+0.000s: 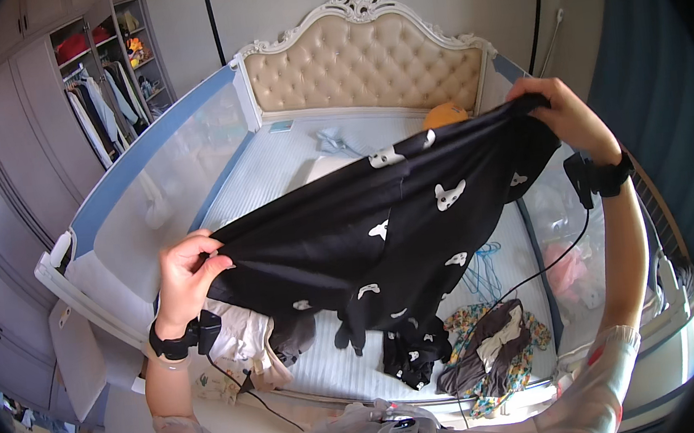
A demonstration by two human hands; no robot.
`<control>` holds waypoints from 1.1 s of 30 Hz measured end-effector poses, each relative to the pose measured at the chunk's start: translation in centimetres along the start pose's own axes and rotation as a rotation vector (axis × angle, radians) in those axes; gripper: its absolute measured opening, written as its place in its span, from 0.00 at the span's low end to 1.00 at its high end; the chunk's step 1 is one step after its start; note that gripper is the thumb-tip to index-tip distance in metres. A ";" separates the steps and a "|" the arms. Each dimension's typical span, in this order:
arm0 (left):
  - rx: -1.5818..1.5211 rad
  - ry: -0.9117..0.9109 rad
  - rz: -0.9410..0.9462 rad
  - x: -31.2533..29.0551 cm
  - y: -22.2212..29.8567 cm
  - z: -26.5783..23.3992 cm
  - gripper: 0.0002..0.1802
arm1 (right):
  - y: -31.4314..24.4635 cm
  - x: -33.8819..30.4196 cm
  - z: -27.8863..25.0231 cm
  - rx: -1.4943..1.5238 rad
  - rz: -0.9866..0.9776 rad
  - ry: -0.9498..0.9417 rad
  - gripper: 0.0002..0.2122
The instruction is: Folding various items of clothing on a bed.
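Note:
A black garment (381,221) with small white animal-face prints is stretched out in the air over the bed. My left hand (188,271) grips its lower left edge. My right hand (569,113) pinches its upper right edge, raised higher than the left. The cloth sags between them, and its lower part hangs down to the mattress. Both wrists wear black bands with cables.
A bed (291,163) with a tufted beige headboard (365,62) and mesh side rails holds a patterned clothes pile (492,345), pale clothes (245,337), blue hangers (484,274) and an orange item (446,113). An open wardrobe (105,90) stands at the left.

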State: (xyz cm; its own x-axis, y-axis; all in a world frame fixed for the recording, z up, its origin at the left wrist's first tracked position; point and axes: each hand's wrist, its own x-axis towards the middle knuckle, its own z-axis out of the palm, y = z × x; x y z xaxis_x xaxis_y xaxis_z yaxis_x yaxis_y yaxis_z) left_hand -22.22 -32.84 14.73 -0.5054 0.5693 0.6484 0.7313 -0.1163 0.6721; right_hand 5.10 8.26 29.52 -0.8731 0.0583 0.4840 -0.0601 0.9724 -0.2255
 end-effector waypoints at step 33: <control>-0.385 0.402 0.026 -2.2 -0.1 -1.7 0.21 | -6.9 -2.9 1.7 0.085 -0.018 -0.280 0.12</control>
State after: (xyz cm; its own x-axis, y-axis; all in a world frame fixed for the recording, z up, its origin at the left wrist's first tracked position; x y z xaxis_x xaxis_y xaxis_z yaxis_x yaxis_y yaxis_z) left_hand -21.98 -35.48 13.82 -0.6798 0.2154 0.7011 0.5638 -0.4579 0.6874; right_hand 7.24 0.98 28.20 -0.9704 -0.0356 0.2389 -0.1074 0.9495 -0.2949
